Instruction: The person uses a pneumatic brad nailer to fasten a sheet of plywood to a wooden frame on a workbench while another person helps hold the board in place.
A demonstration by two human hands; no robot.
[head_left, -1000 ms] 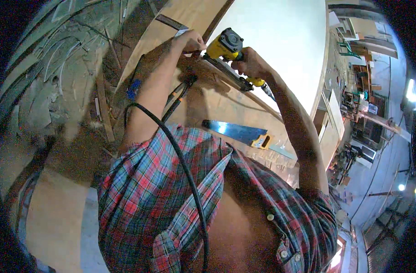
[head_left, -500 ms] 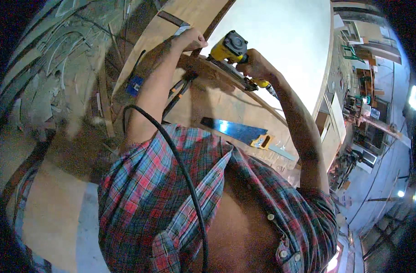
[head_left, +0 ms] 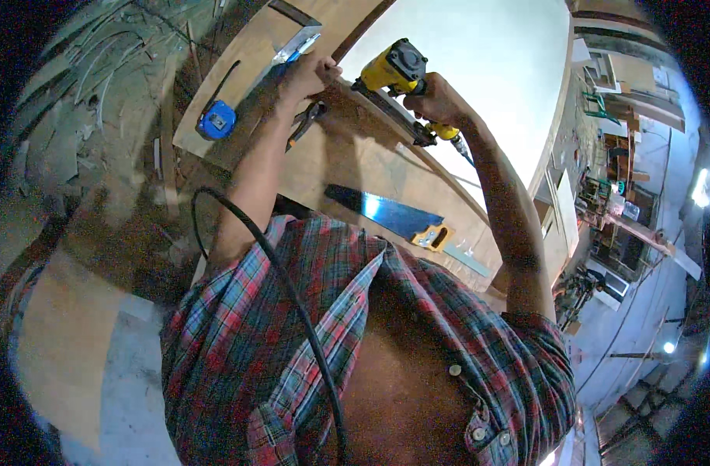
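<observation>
My right hand [head_left: 442, 101] is wrapped round the grip of a yellow and black nail gun [head_left: 397, 66]. The tool's nose points left, over the wooden edge strip [head_left: 432, 161] of a large white panel [head_left: 479, 62]. To the left of the nose, my left hand [head_left: 310, 76] is closed at the panel's corner, fingertips pinched together; what they hold, if anything, is hidden. Beside that wrist lie dark pincers [head_left: 307, 123], partly covered by the forearm. A metal square with a dark wooden stock [head_left: 293, 12] sits just beyond the left hand.
On the plywood bench top, a blue tape measure [head_left: 216, 120] lies left of my left forearm. A handsaw [head_left: 394, 215] with a yellowish handle rests nearer my body. A black hose [head_left: 293, 291] hangs across my shirt. Wood scraps [head_left: 83, 116] cover the floor at left.
The view has shifted a little, showing more of the tape measure. My left hand sits slightly farther up and left; the nail gun stays in my right hand above the panel's edge.
</observation>
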